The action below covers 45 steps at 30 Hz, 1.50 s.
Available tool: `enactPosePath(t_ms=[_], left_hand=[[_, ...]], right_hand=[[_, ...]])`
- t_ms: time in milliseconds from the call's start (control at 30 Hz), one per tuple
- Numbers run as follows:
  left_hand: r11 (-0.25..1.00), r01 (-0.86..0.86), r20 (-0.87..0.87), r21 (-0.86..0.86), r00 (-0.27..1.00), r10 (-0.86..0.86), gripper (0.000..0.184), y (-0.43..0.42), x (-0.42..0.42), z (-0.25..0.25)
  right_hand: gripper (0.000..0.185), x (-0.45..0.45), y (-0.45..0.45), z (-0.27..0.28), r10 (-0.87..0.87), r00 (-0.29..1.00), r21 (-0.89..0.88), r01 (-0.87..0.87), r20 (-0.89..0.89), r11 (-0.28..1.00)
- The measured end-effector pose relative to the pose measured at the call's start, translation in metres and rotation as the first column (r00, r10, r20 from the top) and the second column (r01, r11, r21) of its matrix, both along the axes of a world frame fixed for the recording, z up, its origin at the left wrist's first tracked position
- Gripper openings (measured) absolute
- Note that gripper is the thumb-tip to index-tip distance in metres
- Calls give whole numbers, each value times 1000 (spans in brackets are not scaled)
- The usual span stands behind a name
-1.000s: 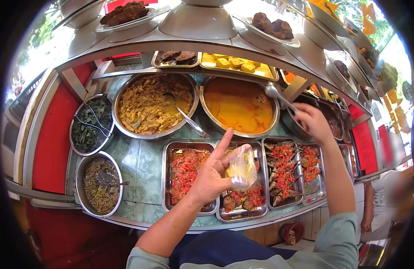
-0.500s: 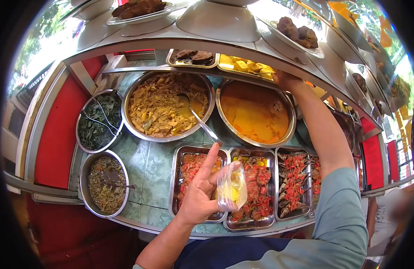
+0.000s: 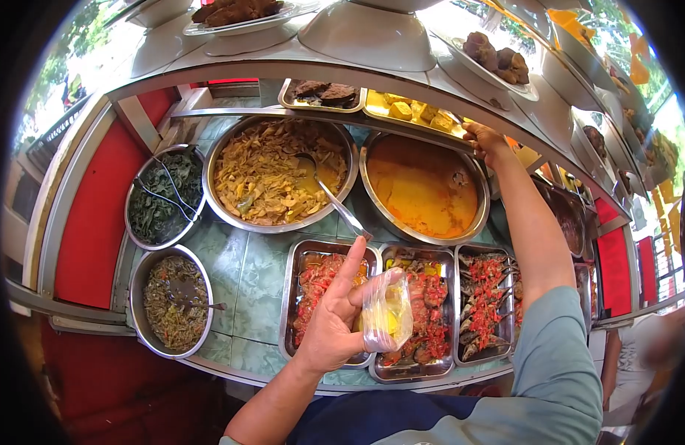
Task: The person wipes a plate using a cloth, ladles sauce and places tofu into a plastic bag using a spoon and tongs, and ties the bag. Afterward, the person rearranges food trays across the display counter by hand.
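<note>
Over a green-tiled counter [image 3: 242, 304], in the head view, the left hand [image 3: 332, 328] points its index finger outward, while its thumb and other fingers pinch a small, clear plastic bag [image 3: 388, 317]. The bag hangs above a rectangular steel tray [image 3: 412, 377] of red-sauced food [image 3: 430, 305]. The right hand [image 3: 489, 143] reaches under the white shelf, fingers curled beside yellow chunks [image 3: 424, 113] in a shallow metal tray; what it grips, if anything, cannot be told. Bagging seems under way: something yellow is already inside, while plenty of chunks lie in their tray. How much remains to be added is unclear. The bag looks thin, crinkled and glossy, its contents gathered low and blurred by the plastic.
</note>
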<state>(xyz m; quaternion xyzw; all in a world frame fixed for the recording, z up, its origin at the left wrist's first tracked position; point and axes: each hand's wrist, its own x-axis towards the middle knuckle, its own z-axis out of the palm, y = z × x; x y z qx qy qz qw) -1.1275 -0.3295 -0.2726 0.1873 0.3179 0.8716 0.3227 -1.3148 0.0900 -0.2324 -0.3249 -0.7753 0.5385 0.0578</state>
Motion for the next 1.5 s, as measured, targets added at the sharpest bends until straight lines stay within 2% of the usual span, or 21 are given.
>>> enactPosePath(t_ms=[133, 233, 300, 333, 367, 400, 433, 500, 533, 600, 667, 733, 767, 800, 900, 1033, 1100, 1133, 1233, 1333, 1500], left_hand=[[1000, -5, 27, 14, 1000, 4, 122, 0, 0, 2], [1000, -5, 27, 16, 1000, 4, 122, 0, -1, 2], [1000, -8, 25, 20, 1000, 7, 122, 0, -1, 2], [1000, -8, 5, 13, 1000, 8, 122, -1, -2, 0], [1000, -9, -15, 7, 1000, 9, 122, -1, -2, -1], [1000, -10, -15, 6, 1000, 10, 122, -1, -2, 0], [1000, -10, 5, 16, 1000, 10, 122, 0, -2, 0], [1000, -6, 25, 23, 1000, 6, 123, 1, -1, 2], [1000, -15, 30, 17, 999, 14, 123, 1, 0, 2], [1000, -22, 34, 7, 999, 22, 123, 0, 0, 2], [999, -31, 6, 9, 999, 31, 124, -2, 0, 0], [999, -47, 21, -2, 999, 47, 124, -4, 0, 3], [998, -62, 38, -15, 997, 63, 124, -5, 0, 4], [998, -66, 37, -13, 997, 66, 124, -6, 0, 4], [997, -71, -7, -16, 997, 71, 123, -6, -1, 2], [998, -57, -26, -25, 998, 56, 123, -3, 0, 0], [999, -42, -35, -29, 999, 41, 122, 2, -1, -3], [998, -52, -22, -35, 998, 51, 121, 7, -2, -6], [997, -56, 5, -56, 998, 56, 120, 20, -5, -10], [998, -38, 31, -58, 999, 40, 120, 36, -11, -16], [995, -46, 9, -86, 999, 47, 119, 62, -25, -19]], right_hand=[[22, 7, -10, 3, -53, 999, 16, 53, -9, 998], [24, 8, -2, 5, -14, 1000, 122, 12, 15, 992], [44, 4, 2, 3, 68, 996, 312, -82, 54, 947], [44, -1, -1, 2, 71, 996, 311, -84, 54, 947], [44, -8, -6, -2, 122, 990, 629, -142, 75, 764], [46, -13, -15, -4, 160, 981, 861, -176, 112, 477], [46, -16, -28, -9, 159, 981, 860, -175, 111, 479], [45, -23, -54, -23, -12, 1000, 965, -19, 23, 260], [45, -26, -58, -24, -14, 1000, 965, -19, 23, 263], [55, -31, -67, -20, -33, 995, 923, -75, 94, 377], [51, -26, -67, -8, -44, 985, 890, -131, 166, 436], [42, -28, -44, -7, 27, 991, 828, -126, 133, 546], [34, -39, -18, -28, 41, 999, 851, -18, -5, 525], [34, -41, -3, -38, 45, 999, 852, -19, -6, 523], [23, -39, 22, -57, 116, 953, 514, 48, -281, 856], [17, 2, -17, -35, 76, 903, 403, 111, -422, 909], [15, 19, -30, -22, -42, 962, 149, 85, -269, 985], [15, 24, -32, -20, -48, 961, 148, 91, -272, 985], [13, 35, -39, -10, -195, 954, -206, 149, -227, 967], [12, 40, -43, -3, -308, 939, -326, 247, -150, 912], [9, 66, -37, 5, -294, 935, -502, 161, -197, 850]])
